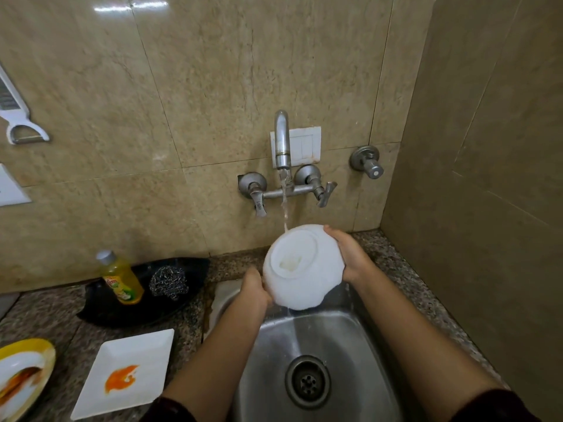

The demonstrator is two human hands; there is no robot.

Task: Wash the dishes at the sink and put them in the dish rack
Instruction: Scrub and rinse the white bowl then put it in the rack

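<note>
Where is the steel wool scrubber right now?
The steel scrubber sits on the black tray left of the sink, just right of the yellow soap bottle.

Glossy beige marble-look wall tiles meet a speckled granite counter in a corner.

Both bare forearms reach forward, the left hand lower with its fingers curled closed in a grip, the right hand higher, palm inward, fingers wrapped closed too.
</note>
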